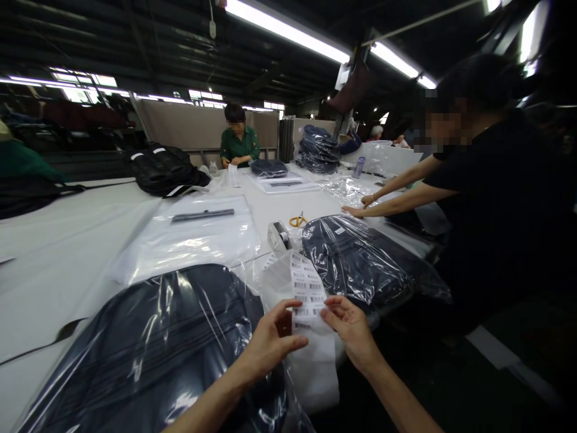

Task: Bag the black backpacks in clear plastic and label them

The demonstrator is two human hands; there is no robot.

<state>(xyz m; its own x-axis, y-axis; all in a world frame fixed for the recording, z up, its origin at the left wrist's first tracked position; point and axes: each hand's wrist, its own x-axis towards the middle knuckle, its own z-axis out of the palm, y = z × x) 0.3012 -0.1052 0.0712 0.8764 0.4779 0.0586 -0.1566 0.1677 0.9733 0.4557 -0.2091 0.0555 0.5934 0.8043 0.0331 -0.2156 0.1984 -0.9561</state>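
A strip of white barcode labels [308, 282] on backing paper runs up between my hands in the head view. My right hand [354, 331] pinches at its right edge, thumb against fingertips; whether a single label has come loose there is too small to tell. My left hand [273, 337] is at the strip's left edge, thumb and forefinger spread apart, the forefinger's tip touching or just over the paper. Beneath my left arm lies a dark backpack in clear plastic [180, 337]. Another bagged backpack [356, 258] lies beyond my right hand.
A tape dispenser [279, 237] and yellow-handled snips [297, 220] sit ahead on the white table [274, 207]. Clear plastic bags [193, 240] are stacked at left. A co-worker's hands [360, 207] press on plastic at right. Another person [238, 141] sits across the table.
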